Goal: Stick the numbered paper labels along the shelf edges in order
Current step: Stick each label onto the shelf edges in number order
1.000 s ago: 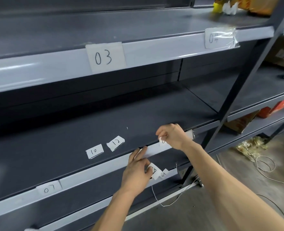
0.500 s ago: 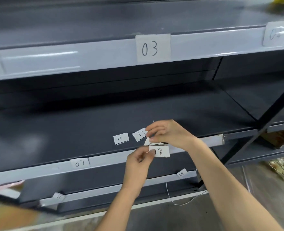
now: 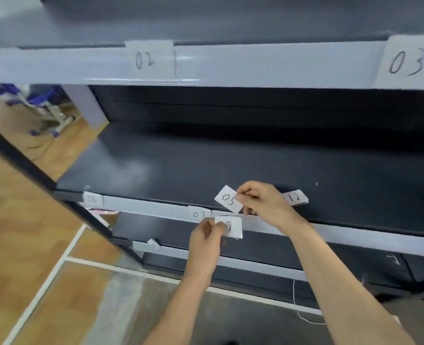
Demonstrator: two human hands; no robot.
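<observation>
1. the 08 label is the one you are working on. it hangs in front of the middle shelf edge, just right of the 07 label already stuck there. whether it touches the edge yet, i cannot tell.
2. your left hand pinches the label's left end between thumb and curled fingers.
3. your right hand pinches a second slip, tilted, just above the edge. it reads like 05, but the writing is blurred.
4. further out, a 06 label sits at the left end of the same edge. a 12 label lies loose on the shelf board beside your right hand. the 02 label and 03 label are on the upper edge.
5. the step looks to be fixing 08 next after 07. for that, set it level on the edge, well apart from 07 as 07 is from 06, and press it flat. your right hand is occupied, so you will likely need to put its slip down first.
</observation>
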